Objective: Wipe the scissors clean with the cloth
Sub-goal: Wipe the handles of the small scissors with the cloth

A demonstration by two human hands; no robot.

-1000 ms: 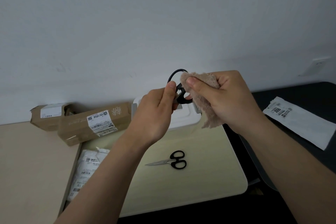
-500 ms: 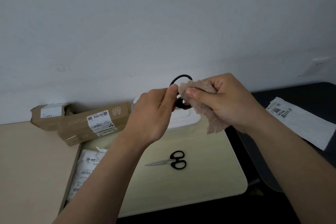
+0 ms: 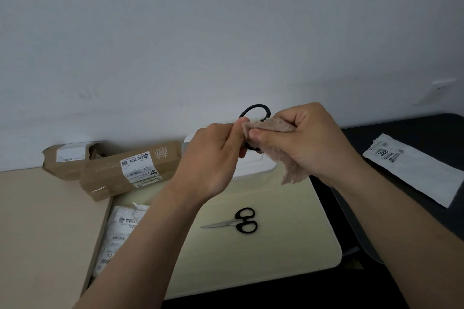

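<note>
In mid-frame, before the plain white wall [image 3: 226,32], wiping appears to be the step in hand. The right hand [image 3: 311,143] pinches a beige fuzzy cloth [image 3: 292,168] round a pair of black-handled scissors [image 3: 254,106], and the left hand [image 3: 216,158] grips them from the other side with its fingers curled. Only one handle loop shows above the cloth; the blades are hidden. The next move likely calls for a steady left hold while the cloth is drawn along the metal, clear of the edges. Below lies a pale cream tabletop [image 3: 288,246], with a black surface [image 3: 401,133] at right. Brown cardboard boxes [image 3: 120,173] sit at left by the wall, a white labelled mailer [image 3: 421,175] at right, and white parcel bags [image 3: 120,231] at lower left. A second pair of scissors [image 3: 244,221] lies flat on the tabletop.
</note>
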